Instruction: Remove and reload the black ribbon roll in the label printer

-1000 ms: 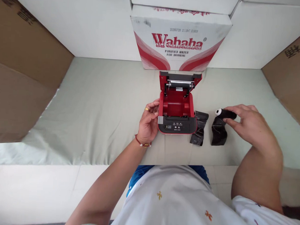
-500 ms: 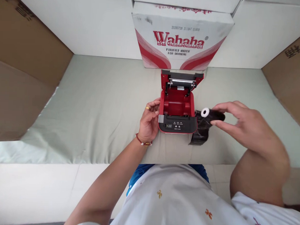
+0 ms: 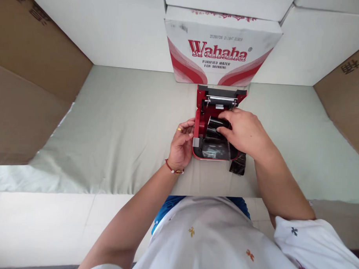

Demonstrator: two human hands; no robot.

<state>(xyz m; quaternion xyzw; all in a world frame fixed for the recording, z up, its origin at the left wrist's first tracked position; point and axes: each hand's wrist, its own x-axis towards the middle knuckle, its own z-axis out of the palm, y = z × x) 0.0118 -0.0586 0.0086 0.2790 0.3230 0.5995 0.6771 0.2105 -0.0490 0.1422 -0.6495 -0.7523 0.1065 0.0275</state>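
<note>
A small red and black printer [image 3: 199, 127] sits open on the grey cloth, its lid tilted back. My right hand [image 3: 244, 131] is over its open bay, fingers closed on a black roll [image 3: 215, 124] that lies in the bay. A loose black strip from the roll drapes over the printer's front panel. My left hand [image 3: 182, 144] rests against the printer's left side, fingers curled along its edge. A second black strip [image 3: 237, 167] lies on the cloth just right of the printer, partly under my right wrist.
A white and red Wahaha carton [image 3: 220, 51] stands right behind the printer. Brown cardboard walls rise at the left [image 3: 31, 78] and right [image 3: 346, 89]. The grey cloth [image 3: 124, 120] ends at the near table edge.
My right hand carried the black roll leftward from the cloth into the printer's open bay. The left hand stayed at the printer's side.
</note>
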